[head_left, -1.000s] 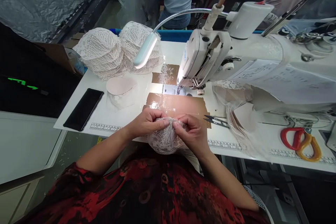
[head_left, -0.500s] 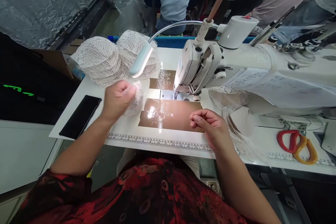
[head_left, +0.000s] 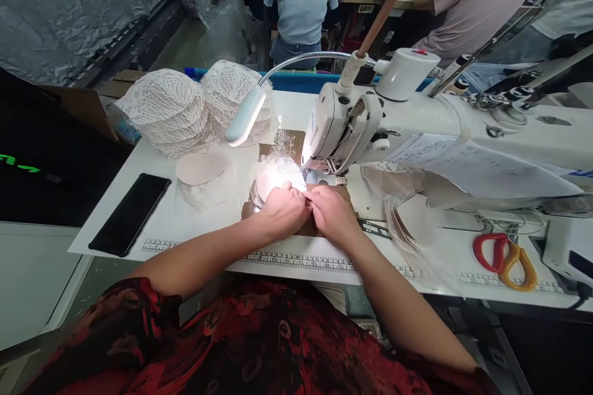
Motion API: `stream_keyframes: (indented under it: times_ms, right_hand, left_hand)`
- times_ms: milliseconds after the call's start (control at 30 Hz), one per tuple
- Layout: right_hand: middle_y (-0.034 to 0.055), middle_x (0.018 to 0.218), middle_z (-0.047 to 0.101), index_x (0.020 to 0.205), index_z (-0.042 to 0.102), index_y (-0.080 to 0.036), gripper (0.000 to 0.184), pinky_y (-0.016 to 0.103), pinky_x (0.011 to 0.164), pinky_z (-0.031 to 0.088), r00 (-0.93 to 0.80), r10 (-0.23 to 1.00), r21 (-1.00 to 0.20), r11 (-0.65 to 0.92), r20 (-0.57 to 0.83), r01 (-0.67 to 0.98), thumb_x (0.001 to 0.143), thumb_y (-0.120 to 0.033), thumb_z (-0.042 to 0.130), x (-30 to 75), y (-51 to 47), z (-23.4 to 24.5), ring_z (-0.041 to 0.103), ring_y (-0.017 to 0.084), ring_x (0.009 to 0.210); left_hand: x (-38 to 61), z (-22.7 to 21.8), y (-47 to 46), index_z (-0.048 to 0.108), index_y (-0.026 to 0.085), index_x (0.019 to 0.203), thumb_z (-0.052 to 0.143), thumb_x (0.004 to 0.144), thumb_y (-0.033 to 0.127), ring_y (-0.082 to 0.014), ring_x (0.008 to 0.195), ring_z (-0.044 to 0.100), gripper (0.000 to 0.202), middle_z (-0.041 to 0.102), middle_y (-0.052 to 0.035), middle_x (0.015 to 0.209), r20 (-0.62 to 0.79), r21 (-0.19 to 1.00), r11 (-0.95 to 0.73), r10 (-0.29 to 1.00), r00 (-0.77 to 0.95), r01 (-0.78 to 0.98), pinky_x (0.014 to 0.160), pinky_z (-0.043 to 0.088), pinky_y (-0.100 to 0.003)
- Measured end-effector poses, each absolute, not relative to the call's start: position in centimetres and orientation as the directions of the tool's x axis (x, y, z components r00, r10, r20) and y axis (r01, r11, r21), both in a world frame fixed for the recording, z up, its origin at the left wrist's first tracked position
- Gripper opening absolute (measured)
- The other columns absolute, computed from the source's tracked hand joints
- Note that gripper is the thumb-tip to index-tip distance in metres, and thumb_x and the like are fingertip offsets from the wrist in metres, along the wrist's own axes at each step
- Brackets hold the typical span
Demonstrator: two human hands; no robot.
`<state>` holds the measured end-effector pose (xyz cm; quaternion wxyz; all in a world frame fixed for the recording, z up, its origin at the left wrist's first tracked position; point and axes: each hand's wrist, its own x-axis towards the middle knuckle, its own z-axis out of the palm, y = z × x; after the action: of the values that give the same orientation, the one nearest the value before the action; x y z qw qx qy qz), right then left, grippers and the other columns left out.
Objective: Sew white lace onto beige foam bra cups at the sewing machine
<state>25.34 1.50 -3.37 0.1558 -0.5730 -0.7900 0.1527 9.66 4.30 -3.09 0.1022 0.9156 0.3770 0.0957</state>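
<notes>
My left hand [head_left: 287,208] presses its closed fingers on the near edge of a white lace cup piece [head_left: 280,174]. This piece lies beside the sewing machine's needle area, brightly lit, with a beige layer showing at its left. My right hand [head_left: 334,215] meets the left at the piece's right corner, fingertips pinched together there. The fingers hide exactly what part of the edge each hand grips. The white sewing machine [head_left: 343,129] stands just behind both hands. To their left, a beige cup piece [head_left: 204,168] with lace rests on the table.
Two stacks of lace cups, a left stack [head_left: 162,108] and a right stack [head_left: 234,95], stand at the back. A black phone [head_left: 130,215] lies at left. Thread snips [head_left: 374,228], more cup pieces [head_left: 417,219] and red-and-yellow-handled scissors [head_left: 504,259] are at right. A lamp [head_left: 246,116] hangs overhead.
My left hand has moved right, from above the table's left side to the machine. My right hand has shifted left to meet it. The lace piece now lies by the needle; the snips are uncovered.
</notes>
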Motion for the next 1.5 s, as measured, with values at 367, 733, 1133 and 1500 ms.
stream_keyframes:
  times_ms: [367,733,1133,1500]
  right_hand:
    - [0.0103,0.104,0.061,0.125,0.059,-0.021,0.038,0.033,0.069,0.033,-0.257,0.966,-0.036,0.258,0.015,0.966,0.093,-0.018,0.038,24.4,1.1,-3.9,0.047,0.023,0.089]
    - [0.0106,0.096,0.061,0.122,0.062,-0.022,0.040,0.033,0.067,0.030,-0.163,0.985,-0.033,0.165,0.058,0.986,0.091,-0.013,0.040,23.8,2.3,-3.8,0.047,0.022,0.086]
    - [0.0072,0.092,0.060,0.117,0.064,-0.022,0.042,0.033,0.065,0.027,-0.213,0.965,-0.039,0.221,0.151,0.974,0.083,-0.007,0.045,24.4,1.8,-4.9,0.045,0.020,0.080]
    - [0.0073,0.090,0.060,0.118,0.065,-0.021,0.043,0.032,0.070,0.031,-0.226,0.964,-0.134,0.245,0.142,0.960,0.085,-0.008,0.042,24.7,1.4,-5.0,0.045,0.021,0.081]
  left_hand:
    - [6.9,-4.2,7.8,0.070,0.017,0.100,0.040,0.097,0.028,-0.0187,0.089,0.062,0.032,0.067,-0.0072,0.116,0.236,0.267,-0.819,0.566,0.790,0.508,0.081,0.052,-0.033]
    - [6.9,-5.2,10.5,0.072,0.015,0.104,0.046,0.094,0.029,-0.0200,0.085,0.064,0.031,0.070,-0.0088,0.111,0.370,0.246,-0.882,0.470,0.802,0.403,0.076,0.055,-0.034]
    - [7.4,-5.5,10.6,0.071,0.014,0.101,0.047,0.091,0.026,-0.0211,0.088,0.065,0.029,0.070,-0.0108,0.111,0.417,0.243,-0.862,0.507,0.754,0.445,0.077,0.055,-0.035]
    - [7.1,-5.3,10.2,0.059,0.013,0.123,0.045,0.087,0.021,-0.0295,0.114,0.051,0.039,0.056,-0.0158,0.128,0.264,0.202,-0.779,0.627,0.733,0.594,0.094,0.043,-0.047]
